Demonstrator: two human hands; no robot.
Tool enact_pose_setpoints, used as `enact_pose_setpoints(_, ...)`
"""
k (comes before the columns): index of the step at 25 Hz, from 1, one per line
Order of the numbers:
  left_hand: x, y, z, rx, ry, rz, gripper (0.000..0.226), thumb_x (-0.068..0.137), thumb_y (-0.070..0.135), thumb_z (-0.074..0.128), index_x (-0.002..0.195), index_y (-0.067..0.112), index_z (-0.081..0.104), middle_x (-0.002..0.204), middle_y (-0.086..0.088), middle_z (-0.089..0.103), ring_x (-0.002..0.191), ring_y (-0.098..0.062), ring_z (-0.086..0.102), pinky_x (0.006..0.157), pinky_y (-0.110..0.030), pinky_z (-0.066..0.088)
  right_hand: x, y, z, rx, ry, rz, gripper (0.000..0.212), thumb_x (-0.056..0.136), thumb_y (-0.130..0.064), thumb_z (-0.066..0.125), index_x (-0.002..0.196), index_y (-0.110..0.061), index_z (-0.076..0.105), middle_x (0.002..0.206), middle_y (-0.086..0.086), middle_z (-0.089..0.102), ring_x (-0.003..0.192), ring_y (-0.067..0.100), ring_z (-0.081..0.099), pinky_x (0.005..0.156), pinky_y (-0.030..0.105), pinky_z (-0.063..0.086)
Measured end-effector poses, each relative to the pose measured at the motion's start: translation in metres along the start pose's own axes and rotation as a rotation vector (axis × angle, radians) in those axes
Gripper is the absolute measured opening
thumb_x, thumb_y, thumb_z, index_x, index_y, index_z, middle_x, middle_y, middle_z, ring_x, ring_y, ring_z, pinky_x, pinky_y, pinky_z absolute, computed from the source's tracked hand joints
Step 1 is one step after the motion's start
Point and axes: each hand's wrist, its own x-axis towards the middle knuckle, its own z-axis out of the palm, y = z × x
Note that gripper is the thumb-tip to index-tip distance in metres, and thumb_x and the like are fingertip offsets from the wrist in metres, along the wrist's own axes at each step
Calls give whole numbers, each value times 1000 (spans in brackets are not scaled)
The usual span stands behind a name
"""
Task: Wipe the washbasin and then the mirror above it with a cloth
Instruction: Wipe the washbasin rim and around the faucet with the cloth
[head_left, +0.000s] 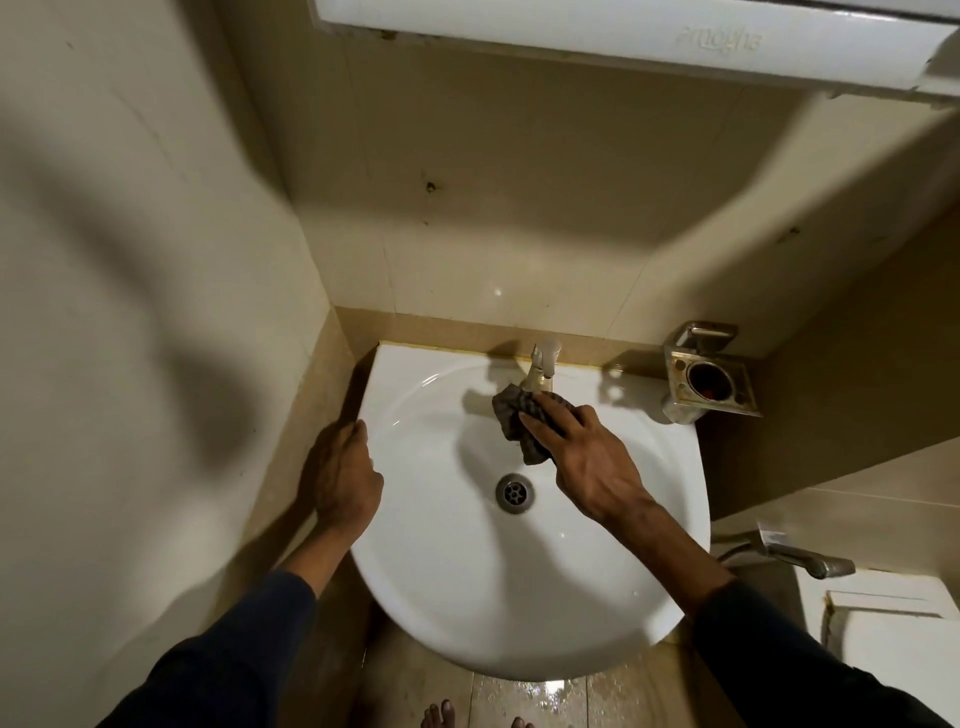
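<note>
A white round washbasin is fixed in the corner of a tiled bathroom, with a metal drain in its middle. My right hand presses a dark checked cloth against the back of the bowl, just below the tap. My left hand rests curled over the basin's left rim, holding nothing else. The white underside of a cabinet runs along the top edge; no mirror glass shows.
A rusty metal holder hangs on the wall right of the tap. A spray nozzle with hose and a white toilet tank stand at the right. The floor tiles below are wet, with bare toes showing.
</note>
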Motion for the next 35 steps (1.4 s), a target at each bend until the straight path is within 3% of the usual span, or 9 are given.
enact_pose_setpoints(7, -3, -2, -2, 6, 1, 31, 54, 89, 8, 57, 141, 7, 41, 142, -11, 49, 129, -29, 47, 101, -36, 44, 30, 37, -6, 69, -55, -54, 72, 77, -12, 41, 149, -23, 39, 145, 12, 45, 85, 29, 47, 61, 34, 44)
enact_pose_setpoints(15, -1, -6, 0, -7, 3, 45, 54, 88, 7, 59, 140, 5, 43, 141, -13, 50, 128, -29, 49, 101, -34, 45, 3, 16, 8, 72, -25, 25, 67, 89, -11, 57, 151, -24, 33, 152, 3, 35, 89, 27, 47, 57, 38, 51)
enact_pose_setpoints(18, -1, -7, 1, -5, 2, 68, 55, 87, 7, 62, 139, 4, 44, 139, -13, 52, 126, -29, 51, 99, -34, 46, 19, 28, 3, 49, -12, 16, 71, 86, -5, 55, 151, -25, 33, 151, 4, 37, 90, 26, 47, 56, 32, 46)
enact_pose_setpoints(22, 1, -8, 3, 3, 2, 66, 55, 86, 6, 62, 138, 4, 45, 137, -14, 53, 125, -29, 52, 99, -35, 46, 26, 21, 8, 78, -4, 121, 67, 91, -9, 54, 152, -23, 30, 154, 2, 32, 88, 26, 45, 64, 37, 49)
enact_pose_setpoints(26, 0, -9, 5, 15, 6, 61, 54, 85, 7, 64, 136, 4, 47, 134, -14, 56, 122, -30, 55, 96, -36, 49, -2, 14, 15, 56, 13, 47, 68, 90, -13, 57, 152, -23, 30, 155, 1, 30, 85, 25, 46, 57, 35, 49)
enact_pose_setpoints(28, -1, -8, 4, 3, 12, 60, 54, 85, 6, 64, 136, 3, 48, 134, -14, 56, 121, -30, 55, 96, -36, 49, -1, 15, 20, 83, 27, 60, 66, 90, -14, 53, 152, -24, 31, 154, 3, 33, 89, 27, 49, 62, 37, 51)
enact_pose_setpoints(31, 0, -7, 4, 12, 13, 73, 53, 84, 5, 64, 135, 3, 48, 133, -15, 57, 120, -30, 55, 96, -36, 49, 17, 7, 20, 556, 99, 297, 70, 81, -14, 36, 150, -19, 37, 137, 12, 50, 108, 32, 53, 88, 36, 50)
enact_pose_setpoints(35, 3, -11, 7, 46, -1, 72, 55, 82, 7, 67, 134, 3, 49, 129, -14, 59, 117, -29, 57, 94, -35, 50, 20, -19, 16, 1492, 225, 864, 49, 90, 3, 31, 125, -14, 60, 112, 8, 67, 103, 25, 63, 82, 27, 50)
